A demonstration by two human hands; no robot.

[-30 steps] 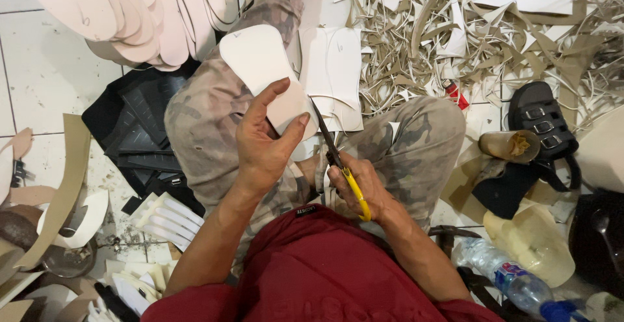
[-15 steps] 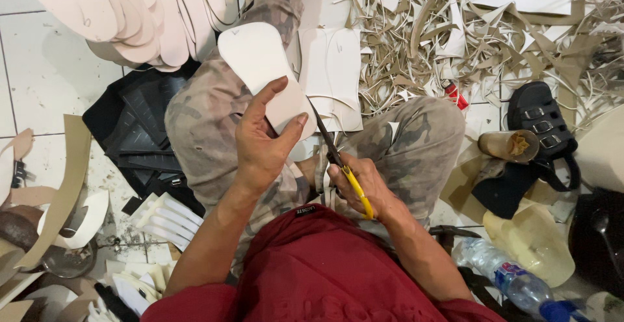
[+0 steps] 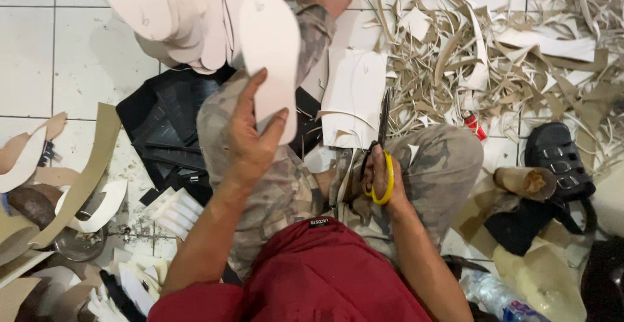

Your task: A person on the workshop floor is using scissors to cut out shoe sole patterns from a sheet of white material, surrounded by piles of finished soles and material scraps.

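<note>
On a white tiled floor (image 3: 39, 49), a person in a red shirt and camouflage trousers sits with knees spread, seen from above. The far right of the floor is buried under a heap of tan and white cut strips (image 3: 507, 55), running to the right edge. At the far left a stack of pale sole-shaped cutouts (image 3: 169, 16) fans out, with a black bag (image 3: 162, 127) just near of it. More offcuts and curved scraps crowd the near left corner. A black sandal (image 3: 559, 159) lies at the right, and a plastic bottle (image 3: 494, 296) sits near the right elbow. Bare tile shows only at the far left; the space between the knees holds a white sheet (image 3: 354, 101).

The left hand (image 3: 250, 140) is raised over the left knee, palm toward the camera, thumb and fingers pinching the near end of a white sole cutout (image 3: 270, 49), which stands tilted away toward the stack. The left forearm runs up from the near left.

The right hand (image 3: 380, 179) rests low between the knees, fingers closed through the yellow handles of a pair of scissors (image 3: 383, 140), whose dark blades point far, over the white sheet. The blades look nearly shut. The scissors and the cutout are well apart.
</note>
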